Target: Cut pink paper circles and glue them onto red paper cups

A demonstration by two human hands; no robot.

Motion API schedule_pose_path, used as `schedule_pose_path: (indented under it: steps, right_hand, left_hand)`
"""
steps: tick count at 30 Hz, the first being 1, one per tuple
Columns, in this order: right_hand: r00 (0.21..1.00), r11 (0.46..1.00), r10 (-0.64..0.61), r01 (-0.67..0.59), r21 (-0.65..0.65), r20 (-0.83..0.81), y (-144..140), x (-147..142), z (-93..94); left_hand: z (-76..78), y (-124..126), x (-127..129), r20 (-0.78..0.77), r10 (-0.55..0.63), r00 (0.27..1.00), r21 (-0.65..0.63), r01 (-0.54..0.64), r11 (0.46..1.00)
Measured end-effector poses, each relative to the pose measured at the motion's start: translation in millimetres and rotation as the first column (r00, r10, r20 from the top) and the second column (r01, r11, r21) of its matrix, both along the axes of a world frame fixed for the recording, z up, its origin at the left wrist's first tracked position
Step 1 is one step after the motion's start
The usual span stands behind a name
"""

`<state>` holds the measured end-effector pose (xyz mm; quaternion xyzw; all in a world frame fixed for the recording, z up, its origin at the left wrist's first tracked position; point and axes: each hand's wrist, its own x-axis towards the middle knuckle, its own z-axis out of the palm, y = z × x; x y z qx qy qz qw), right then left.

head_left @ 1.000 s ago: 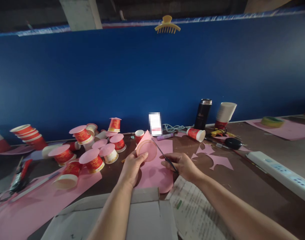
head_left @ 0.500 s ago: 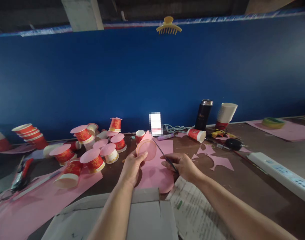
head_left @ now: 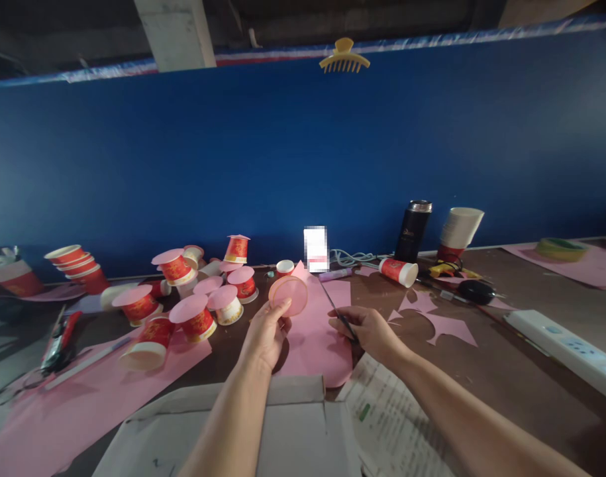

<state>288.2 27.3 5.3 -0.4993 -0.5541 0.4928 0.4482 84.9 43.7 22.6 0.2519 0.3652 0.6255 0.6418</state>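
My left hand [head_left: 265, 336] holds up a round pink paper disc with an orange rim [head_left: 288, 295], pinched at its lower edge. My right hand [head_left: 370, 330] grips a pair of thin dark scissors [head_left: 335, 305] whose blades point up and left toward the disc. Under both hands lies a pink paper sheet [head_left: 317, 341] with a curved cut edge. Left of it stand several red paper cups topped with pink discs [head_left: 193, 317].
A white cardboard box [head_left: 243, 430] and a printed paper [head_left: 397, 430] lie near me. A black flask [head_left: 412, 231], stacked cups [head_left: 459, 232], pink scraps [head_left: 446, 324] and a white power strip [head_left: 563, 348] sit right. A blue wall [head_left: 303, 152] backs the table.
The view has shifted slightly, so everything sits a little to the right. The disc is lifted a touch higher in my left hand; the scissors stay by it.
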Motion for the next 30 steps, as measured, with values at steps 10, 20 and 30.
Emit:
schedule_pose_path:
  steps: [10,20,30]
  right_hand:
    - [0.994,0.994,0.106,-0.106,0.003,0.031,-16,-7,17.5]
    - [0.993,0.994,0.106,-0.107,0.015,0.041,-16,-6,17.9]
    - [0.994,0.996,0.088,-0.089,0.017,0.058,-17,-6,20.7]
  left_hand:
    - [3.3,-3,3,-0.124,-0.007,0.992,0.013,0.008,1.000]
    - [3.8,-5,5,-0.180,-0.046,0.983,0.005,0.047,0.999]
    - [6.1,-7,6,-0.189,-0.068,0.980,-0.008,0.068,0.998]
